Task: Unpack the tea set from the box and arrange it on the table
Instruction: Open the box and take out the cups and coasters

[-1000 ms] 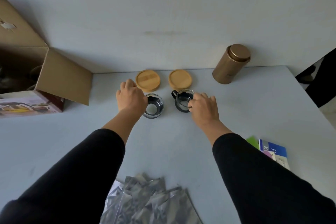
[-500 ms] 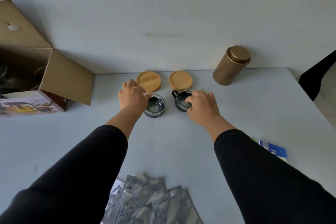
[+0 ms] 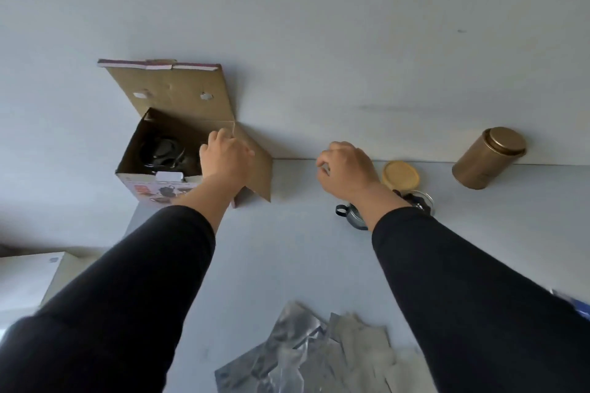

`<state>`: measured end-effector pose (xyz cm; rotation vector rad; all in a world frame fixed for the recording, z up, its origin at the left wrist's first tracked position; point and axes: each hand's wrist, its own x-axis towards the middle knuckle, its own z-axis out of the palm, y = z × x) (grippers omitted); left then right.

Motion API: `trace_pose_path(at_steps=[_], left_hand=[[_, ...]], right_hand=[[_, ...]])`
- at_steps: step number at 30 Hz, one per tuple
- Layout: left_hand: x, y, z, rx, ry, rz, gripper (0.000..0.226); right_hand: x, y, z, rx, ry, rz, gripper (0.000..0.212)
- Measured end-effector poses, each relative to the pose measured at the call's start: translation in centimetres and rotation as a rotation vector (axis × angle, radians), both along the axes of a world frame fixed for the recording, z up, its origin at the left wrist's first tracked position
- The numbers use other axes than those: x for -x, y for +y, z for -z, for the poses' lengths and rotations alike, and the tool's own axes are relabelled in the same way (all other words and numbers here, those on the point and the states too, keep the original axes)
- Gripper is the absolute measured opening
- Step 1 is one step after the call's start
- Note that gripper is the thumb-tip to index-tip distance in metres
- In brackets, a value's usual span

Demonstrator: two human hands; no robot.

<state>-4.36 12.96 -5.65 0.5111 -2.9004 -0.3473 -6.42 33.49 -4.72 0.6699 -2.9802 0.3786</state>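
— Over at the box [image 3: 166, 191], far left of the table [image 3: 287, 249], the left hand [image 3: 225, 158] sits at the right corner of the opening, by the flap. Is it holding anything?

— Can't tell. The fingers curl over the edge and the back of the hand hides them; they may be touching the cardboard, or only hovering. Nothing shows in the palm.

— And the right hand [image 3: 346, 169]?

— In the air between the box and the coaster [image 3: 400, 175], fingers loosely curled, thumb near the forefinger, gripping nothing I can see.

— What's already out?

— Two glass cups with dark handles, one [image 3: 351, 215] under the right wrist and another [image 3: 421, 201] just beyond it, both partly hidden by the forearm. One coaster shows behind them, and a gold tin [image 3: 488, 158] stands well apart at the right. Foil bags [image 3: 319, 357] lie at the near edge.

— So what's left in the box?

— Something dark and rounded [image 3: 161, 151] sits deep inside — likely the pot, though it's too shadowed to be sure.

— How would you take it?

— I'd steady the box with one hand on the rim so it doesn't lift along, then reach straight down with the other, find a handle or the body rather than a lid, and lift vertically clear of the flaps. If it's glass, two hands once it clears, then set it beside the cups.
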Motion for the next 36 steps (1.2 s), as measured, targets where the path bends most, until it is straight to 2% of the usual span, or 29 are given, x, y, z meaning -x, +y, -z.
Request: trace_pose_path(at_steps=[3, 7, 13, 18, 25, 30, 36], left_hand=[[-0.4, -6.0, -1.0, 0.094, -0.021, -0.009, 0.03], [0.7, -12.2, -1.0, 0.116, -0.117, -0.008, 0.032], [4.6, -15.2, 0.8, 0.077, -0.282, 0.126, 0.036], [7.7, -14.9, 2.6, 0.145, -0.382, 0.178, 0.022], [10.7, -14.4, 3.7, 0.134, -0.585, 0.172, 0.023], [11.7, -14.6, 4.2, 0.132, -0.615, 0.177, 0.02], [12.1, -14.7, 4.7, 0.088, -0.565, 0.147, 0.014]], right_hand=[[-0.3, -6.6, -0.7, 0.031, 0.009, -0.052, 0.022], [-0.3, -14.6, 0.0, 0.035, -0.022, -0.104, 0.024], [1.7, -21.3, 2.1, -0.233, -0.028, -0.085, 0.027], [3.4, -23.6, 2.9, -0.41, -0.048, -0.041, 0.026], [4.5, -24.5, 4.6, -0.518, 0.023, -0.077, 0.03], [5.0, -24.9, 5.1, -0.592, -0.087, -0.059, 0.029], [5.3, -25.0, 5.1, -0.524, -0.117, -0.03, 0.023]])
